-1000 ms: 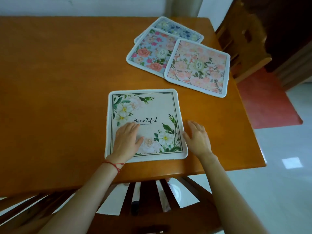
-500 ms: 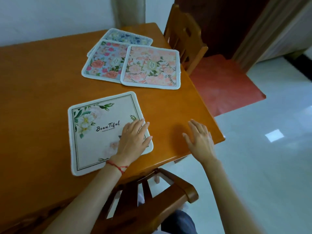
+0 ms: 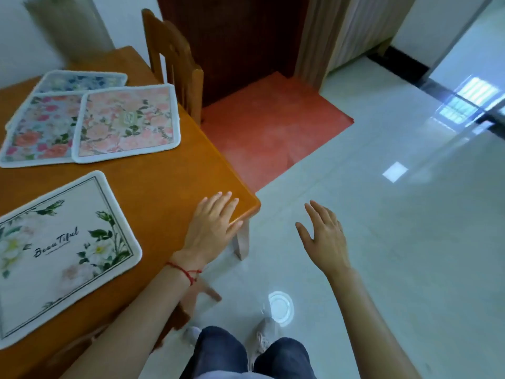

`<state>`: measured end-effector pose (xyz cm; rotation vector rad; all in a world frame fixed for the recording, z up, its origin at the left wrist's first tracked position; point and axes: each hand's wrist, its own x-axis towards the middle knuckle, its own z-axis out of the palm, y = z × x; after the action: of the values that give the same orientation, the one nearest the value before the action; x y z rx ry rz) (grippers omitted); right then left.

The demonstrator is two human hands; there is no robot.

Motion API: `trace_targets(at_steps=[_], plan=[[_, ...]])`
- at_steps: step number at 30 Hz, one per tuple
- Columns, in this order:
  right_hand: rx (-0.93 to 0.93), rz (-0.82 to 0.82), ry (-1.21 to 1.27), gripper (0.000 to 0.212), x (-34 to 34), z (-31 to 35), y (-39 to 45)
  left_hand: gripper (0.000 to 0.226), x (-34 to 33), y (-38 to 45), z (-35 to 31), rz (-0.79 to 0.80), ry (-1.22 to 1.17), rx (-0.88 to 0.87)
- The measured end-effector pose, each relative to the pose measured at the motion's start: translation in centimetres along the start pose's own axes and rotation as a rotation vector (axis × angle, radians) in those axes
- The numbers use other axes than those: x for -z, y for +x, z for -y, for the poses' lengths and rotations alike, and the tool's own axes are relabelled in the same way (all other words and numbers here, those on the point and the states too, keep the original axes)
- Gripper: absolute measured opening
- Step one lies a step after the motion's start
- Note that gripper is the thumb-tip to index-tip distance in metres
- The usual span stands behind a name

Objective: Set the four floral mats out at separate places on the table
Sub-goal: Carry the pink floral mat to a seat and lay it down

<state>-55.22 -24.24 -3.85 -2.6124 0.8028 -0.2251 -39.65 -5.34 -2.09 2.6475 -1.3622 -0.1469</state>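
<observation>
A white mat point(image 3: 60, 250) with green leaves and the word "Beautiful" lies alone at the near left of the orange wooden table point(image 3: 164, 184). Behind it three mats overlap: a pink rose mat point(image 3: 128, 121) on top, a light-blue mat with red roses point(image 3: 41, 129) under its left side, and a blue-flower mat point(image 3: 82, 80) furthest back. My left hand point(image 3: 216, 222) rests flat with straight fingers on the table's near right corner, apart from the white mat. My right hand point(image 3: 322, 236) hovers empty over the floor, fingers spread.
A wooden chair point(image 3: 175, 61) stands at the table's right side by the overlapping mats. A red floor mat point(image 3: 267, 127) lies before a dark door. Glossy white tiles fill the right. My legs and shoes are below, beside another chair's rail point(image 3: 202, 291).
My left hand left the white mat and slid right to the table corner. My right hand moved off the table over the floor. The view swung right.
</observation>
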Motion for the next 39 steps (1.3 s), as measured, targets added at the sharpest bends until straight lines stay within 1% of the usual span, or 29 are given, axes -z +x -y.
trace_targets(at_steps=[3,7,12,15,17,18,20,22,24,28,31,33,35,39], plan=[[-0.079,-0.028,-0.008,0.056,1.7,-3.9,-0.8,0.052,-0.4,2.6,-3.5,-0.003,0.033,-0.074],[-0.176,-0.064,-0.033,0.056,3.4,-8.4,-2.2,0.053,-1.2,5.7,-6.5,0.030,0.032,-0.132],[-0.297,-0.103,-0.075,0.054,4.8,-12.1,-2.5,0.054,-2.2,9.7,-8.5,0.053,0.037,-0.190],[-0.354,-0.095,-0.144,0.051,5.3,-13.7,-1.4,0.054,-3.0,12.6,-9.1,0.085,0.046,-0.219],[-0.376,-0.076,-0.192,0.054,5.4,-14.5,0.0,0.054,-3.6,14.7,-9.2,0.116,0.054,-0.229],[-0.383,-0.062,-0.209,0.059,5.5,-14.7,0.9,0.054,-3.9,15.8,-9.1,0.135,0.050,-0.232],[-0.388,-0.045,-0.225,0.066,5.7,-15.1,2.8,0.058,-4.3,18.1,-8.8,0.167,0.038,-0.232],[-0.376,-0.046,-0.240,0.067,5.8,-15.6,4.9,0.069,-4.4,20.3,-8.3,0.203,0.036,-0.229],[-0.367,-0.050,-0.255,0.067,6.2,-16.0,6.9,0.074,-4.5,22.1,-7.8,0.222,0.050,-0.225],[-0.347,-0.084,-0.269,0.067,6.8,-16.7,10.7,0.072,-4.2,25.4,-7.0,0.212,0.034,-0.198],[-0.315,-0.110,-0.267,0.065,7.0,-17.5,13.8,0.059,-3.9,27.8,-6.8,0.180,0.014,-0.169],[-0.289,-0.111,-0.260,0.064,7.2,-18.1,16.1,0.057,-3.9,29.6,-6.7,0.175,0.007,-0.142],[-0.261,-0.118,-0.259,0.063,7.3,-18.9,18.6,0.059,-3.8,31.4,-6.6,0.179,0.001,-0.115],[-0.192,-0.113,-0.257,0.060,7.9,-20.7,24.5,0.072,-3.5,35.6,-6.6,0.198,-0.013,-0.040]])
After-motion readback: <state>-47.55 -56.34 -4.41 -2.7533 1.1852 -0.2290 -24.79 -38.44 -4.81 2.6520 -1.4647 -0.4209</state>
